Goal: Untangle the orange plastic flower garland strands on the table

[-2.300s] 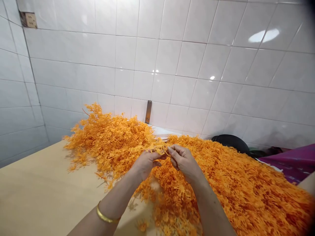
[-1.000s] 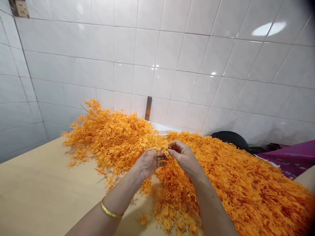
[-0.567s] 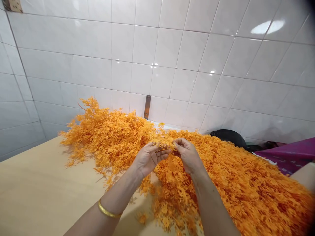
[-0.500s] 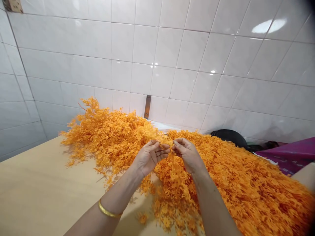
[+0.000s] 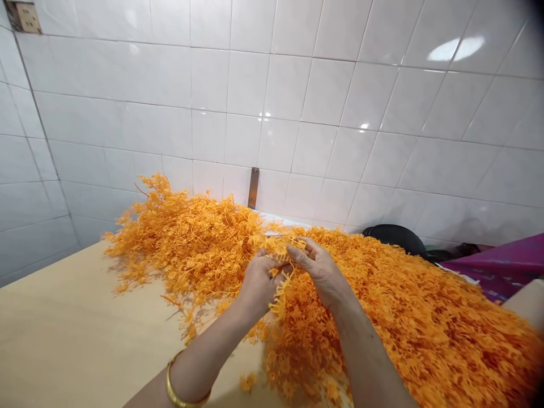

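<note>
Both of my hands meet over the table, working on an orange plastic flower sprig (image 5: 280,294) with thin spiky pieces. My left hand (image 5: 261,283) is closed around its stem, the palm turned inward. Thumb and fingers of my right hand (image 5: 317,269) pinch the upper part of the same sprig. Just left of my hands lies a heap of stemmed orange sprigs (image 5: 191,232). A larger heap of loose orange flower pieces (image 5: 416,317) spreads under and right of my right arm. The fingertips are partly hidden among the orange pieces.
A beige table (image 5: 76,323) bears both heaps, with one stray orange piece (image 5: 247,382) near its front. Behind stands a white tiled wall (image 5: 280,85) with a metal bracket (image 5: 254,188). Black round items (image 5: 395,238) and purple sheeting (image 5: 497,263) lie at the back right.
My left hand has turned from palm-up to closed round the stem. My right hand has moved in closer, and the spiky sprig now hangs between them. The view has shifted slightly.
</note>
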{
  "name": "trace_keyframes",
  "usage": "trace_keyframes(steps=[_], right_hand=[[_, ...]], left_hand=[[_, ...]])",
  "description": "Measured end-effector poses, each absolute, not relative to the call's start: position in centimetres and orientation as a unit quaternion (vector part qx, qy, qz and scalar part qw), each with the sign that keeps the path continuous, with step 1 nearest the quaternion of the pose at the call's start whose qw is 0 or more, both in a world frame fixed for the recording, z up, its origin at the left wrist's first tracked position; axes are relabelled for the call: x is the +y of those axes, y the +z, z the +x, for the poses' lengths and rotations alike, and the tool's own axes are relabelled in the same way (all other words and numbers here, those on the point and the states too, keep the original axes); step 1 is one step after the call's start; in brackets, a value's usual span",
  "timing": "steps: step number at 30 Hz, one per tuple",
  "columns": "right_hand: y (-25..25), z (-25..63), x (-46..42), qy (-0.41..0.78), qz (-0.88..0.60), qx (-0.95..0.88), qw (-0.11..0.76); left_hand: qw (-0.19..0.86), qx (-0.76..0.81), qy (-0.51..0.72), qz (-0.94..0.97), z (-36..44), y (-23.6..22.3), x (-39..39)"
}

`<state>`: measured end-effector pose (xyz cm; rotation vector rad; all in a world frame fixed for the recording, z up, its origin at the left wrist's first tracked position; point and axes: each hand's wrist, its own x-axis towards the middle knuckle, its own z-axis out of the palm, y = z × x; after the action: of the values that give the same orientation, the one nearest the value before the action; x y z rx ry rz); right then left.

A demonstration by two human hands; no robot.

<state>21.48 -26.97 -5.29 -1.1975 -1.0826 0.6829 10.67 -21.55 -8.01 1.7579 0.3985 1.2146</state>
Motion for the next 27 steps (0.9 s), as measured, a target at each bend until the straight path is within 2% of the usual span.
trace_keyframes(steps=[3,6,12,18,21,27], right_hand=[[-5.4,21.7,-26.9,0.282,-0.495,-0.459,0.681],[-5.7,22.4,-26.7,0.274,-0.49,-0.405,0.721],[-6.0,24.5,-26.7,0.259,-0.509,-0.358,0.739],[-6.1,22.3,-26.8,0.308,-0.554,-0.467,0.616],[-6.7,21.0,-26.3,0.314,-0.513,-0.515,0.611],[-7.6,21.7,-25.4,0.348,-0.527,-0.39,0.67]], left_hand=[[0.273,0.198,0.532,0.777,10.2,-7.7,-21.7],[0.14,0.271,0.518,0.799,9.5,-7.4,-20.9],[0.072,0.398,0.498,0.767,8.1,-6.8,-18.4],[0.001,0.328,0.442,0.835,9.0,-7.5,-19.2],[0.063,0.284,0.436,0.852,9.8,-8.2,-20.1],[0.385,0.281,0.487,0.732,10.2,-8.6,-19.4]])
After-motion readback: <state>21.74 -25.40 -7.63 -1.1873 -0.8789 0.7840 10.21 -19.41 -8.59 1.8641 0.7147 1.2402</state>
